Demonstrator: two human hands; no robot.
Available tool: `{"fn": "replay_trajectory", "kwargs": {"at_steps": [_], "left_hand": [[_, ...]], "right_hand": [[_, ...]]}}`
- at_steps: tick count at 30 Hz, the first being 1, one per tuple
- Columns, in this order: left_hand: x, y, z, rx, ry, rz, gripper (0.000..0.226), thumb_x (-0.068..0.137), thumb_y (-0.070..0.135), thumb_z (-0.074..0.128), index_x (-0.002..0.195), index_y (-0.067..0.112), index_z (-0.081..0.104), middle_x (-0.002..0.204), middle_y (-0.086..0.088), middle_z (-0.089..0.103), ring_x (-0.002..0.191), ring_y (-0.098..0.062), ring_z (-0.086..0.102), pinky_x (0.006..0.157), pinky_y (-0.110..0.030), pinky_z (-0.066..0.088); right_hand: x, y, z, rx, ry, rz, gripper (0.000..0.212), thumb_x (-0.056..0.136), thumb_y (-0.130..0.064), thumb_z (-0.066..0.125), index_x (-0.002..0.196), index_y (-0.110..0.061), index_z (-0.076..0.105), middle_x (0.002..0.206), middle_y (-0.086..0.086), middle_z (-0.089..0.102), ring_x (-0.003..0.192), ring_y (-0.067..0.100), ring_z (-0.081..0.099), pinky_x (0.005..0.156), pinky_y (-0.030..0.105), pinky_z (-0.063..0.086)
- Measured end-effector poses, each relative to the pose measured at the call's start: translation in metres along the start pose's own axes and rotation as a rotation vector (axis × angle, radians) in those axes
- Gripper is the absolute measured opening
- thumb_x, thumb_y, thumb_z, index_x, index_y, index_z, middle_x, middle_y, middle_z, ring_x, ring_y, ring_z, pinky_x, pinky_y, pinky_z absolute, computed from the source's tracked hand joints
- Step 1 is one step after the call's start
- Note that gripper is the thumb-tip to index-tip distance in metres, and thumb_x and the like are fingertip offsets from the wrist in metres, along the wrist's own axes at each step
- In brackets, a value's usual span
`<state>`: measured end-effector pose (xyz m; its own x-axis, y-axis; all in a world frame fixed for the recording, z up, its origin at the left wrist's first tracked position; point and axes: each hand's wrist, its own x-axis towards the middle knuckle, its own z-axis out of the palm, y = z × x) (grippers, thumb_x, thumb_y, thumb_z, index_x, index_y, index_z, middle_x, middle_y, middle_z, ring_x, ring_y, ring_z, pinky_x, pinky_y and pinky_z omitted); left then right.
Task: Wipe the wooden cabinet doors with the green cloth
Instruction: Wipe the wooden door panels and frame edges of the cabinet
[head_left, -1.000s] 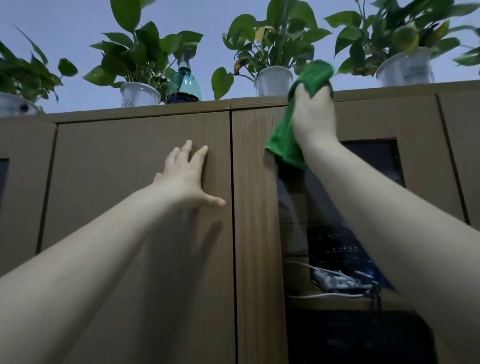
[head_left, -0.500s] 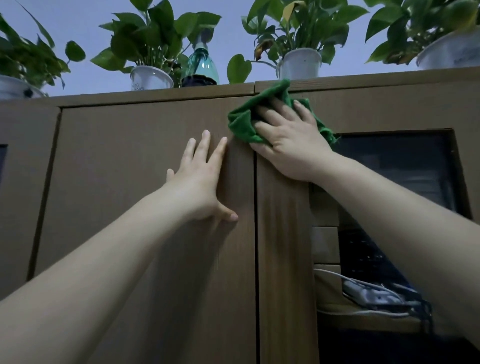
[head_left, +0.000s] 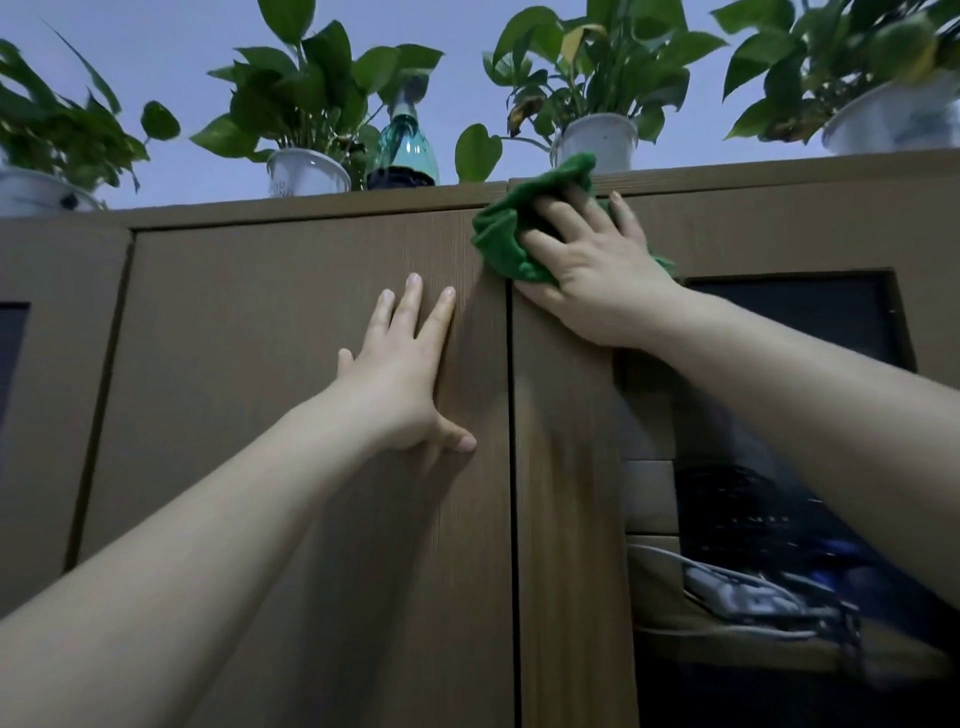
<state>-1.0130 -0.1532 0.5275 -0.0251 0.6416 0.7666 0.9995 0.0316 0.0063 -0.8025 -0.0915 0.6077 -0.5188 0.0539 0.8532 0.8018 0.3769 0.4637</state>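
Two wooden cabinet doors fill the head view. The left door (head_left: 260, 395) is plain wood; the right door (head_left: 566, 493) has a dark glass panel (head_left: 800, 332). My right hand (head_left: 592, 280) presses the crumpled green cloth (head_left: 506, 239) flat against the top left corner of the right door, across the gap between the doors. The cloth's upper edge reaches the cabinet's top board. My left hand (head_left: 405, 374) lies flat on the left door with its fingers spread, holding nothing, just left of the gap.
Several potted plants in white pots (head_left: 306, 174) (head_left: 595, 137) and a teal spray bottle (head_left: 408, 150) stand along the cabinet top (head_left: 311, 205). Behind the glass panel lie boxes and cables (head_left: 743, 597). Another door (head_left: 47, 364) is at the far left.
My right hand swept the cloth down from the cabinet's top edge and left to the gap between the doors. My left hand stayed flat on the left door.
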Motion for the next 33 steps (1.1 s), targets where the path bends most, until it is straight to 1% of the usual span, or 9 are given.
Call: {"fn": "replay_trajectory", "kwargs": {"at_steps": [5, 9, 12, 17, 20, 24, 26, 29, 33], "left_hand": [[0.001, 0.000, 0.001, 0.006, 0.002, -0.004, 0.157, 0.044, 0.067, 0.086, 0.153, 0.031, -0.021, 0.159, 0.009, -0.032, 0.148, -0.019, -0.025, 0.109, -0.070, 0.018], [0.000, -0.002, 0.003, 0.008, 0.029, 0.015, 0.155, 0.044, 0.070, 0.085, 0.156, 0.024, -0.013, 0.163, 0.006, -0.020, 0.149, -0.019, -0.022, 0.110, -0.070, 0.017], [-0.004, -0.005, 0.004, 0.001, 0.024, 0.025, 0.153, 0.047, 0.069, 0.084, 0.156, 0.025, -0.014, 0.162, 0.008, -0.025, 0.148, -0.017, -0.023, 0.113, -0.067, 0.014], [-0.008, -0.009, 0.002, -0.002, 0.008, 0.035, 0.156, 0.049, 0.065, 0.087, 0.155, 0.018, -0.018, 0.160, 0.007, -0.032, 0.149, -0.014, -0.022, 0.116, -0.061, 0.014], [-0.013, -0.012, 0.003, 0.033, 0.000, 0.060, 0.157, 0.049, 0.069, 0.084, 0.154, 0.016, -0.021, 0.159, 0.005, -0.034, 0.148, -0.016, -0.024, 0.117, -0.058, 0.010], [-0.018, -0.011, 0.005, 0.058, -0.014, 0.070, 0.158, 0.050, 0.069, 0.084, 0.152, 0.016, -0.025, 0.158, 0.004, -0.036, 0.147, -0.016, -0.026, 0.120, -0.056, 0.006], [-0.020, -0.011, 0.007, 0.063, -0.009, 0.064, 0.157, 0.051, 0.069, 0.083, 0.153, 0.017, -0.024, 0.158, 0.004, -0.036, 0.148, -0.016, -0.026, 0.120, -0.055, 0.007], [-0.025, -0.007, 0.010, 0.054, 0.000, 0.052, 0.152, 0.055, 0.066, 0.083, 0.154, 0.016, -0.020, 0.159, 0.004, -0.034, 0.148, -0.016, -0.024, 0.119, -0.056, 0.010], [-0.037, -0.003, 0.019, -0.015, -0.009, 0.017, 0.132, 0.072, 0.050, 0.082, 0.156, 0.018, -0.016, 0.160, 0.004, -0.032, 0.150, -0.017, -0.020, 0.118, -0.058, 0.013]], "right_hand": [[0.029, -0.037, 0.014, -0.036, -0.010, -0.024, 0.054, 0.096, -0.061, 0.025, 0.137, -0.032, 0.044, 0.163, 0.002, 0.025, 0.152, 0.036, 0.009, 0.117, 0.068, 0.003], [0.006, -0.059, 0.023, -0.045, -0.015, -0.110, 0.054, 0.099, -0.056, 0.027, 0.143, -0.029, 0.043, 0.163, 0.002, 0.029, 0.152, 0.033, 0.014, 0.119, 0.063, 0.004], [-0.022, -0.060, 0.018, -0.054, -0.053, -0.159, 0.057, 0.098, -0.054, 0.025, 0.143, -0.025, 0.045, 0.159, 0.002, 0.035, 0.150, 0.031, 0.020, 0.121, 0.059, 0.008], [-0.062, -0.022, -0.003, -0.033, -0.148, -0.473, 0.048, 0.090, -0.036, 0.047, 0.135, -0.024, 0.060, 0.148, 0.003, 0.052, 0.145, 0.032, 0.036, 0.121, 0.053, 0.016], [-0.063, 0.010, -0.011, -0.031, -0.100, -0.353, 0.059, 0.080, -0.039, 0.041, 0.131, -0.019, 0.062, 0.142, 0.007, 0.056, 0.140, 0.033, 0.042, 0.121, 0.052, 0.017], [-0.029, 0.008, -0.005, 0.011, 0.010, 0.011, 0.057, 0.088, -0.046, 0.032, 0.138, -0.021, 0.047, 0.152, 0.006, 0.042, 0.145, 0.031, 0.028, 0.121, 0.054, 0.010], [-0.013, -0.011, 0.003, 0.014, 0.023, 0.095, 0.055, 0.092, -0.048, 0.032, 0.139, -0.023, 0.045, 0.154, 0.006, 0.040, 0.146, 0.032, 0.027, 0.121, 0.054, 0.010], [-0.017, -0.043, 0.015, -0.054, 0.035, 0.008, 0.055, 0.093, -0.049, 0.035, 0.140, -0.024, 0.049, 0.151, 0.006, 0.045, 0.143, 0.034, 0.031, 0.118, 0.055, 0.017], [-0.082, -0.075, 0.026, -0.053, -0.010, -0.276, 0.041, 0.094, -0.043, 0.047, 0.126, -0.021, 0.062, 0.141, 0.007, 0.056, 0.139, 0.035, 0.040, 0.117, 0.056, 0.026]]}}
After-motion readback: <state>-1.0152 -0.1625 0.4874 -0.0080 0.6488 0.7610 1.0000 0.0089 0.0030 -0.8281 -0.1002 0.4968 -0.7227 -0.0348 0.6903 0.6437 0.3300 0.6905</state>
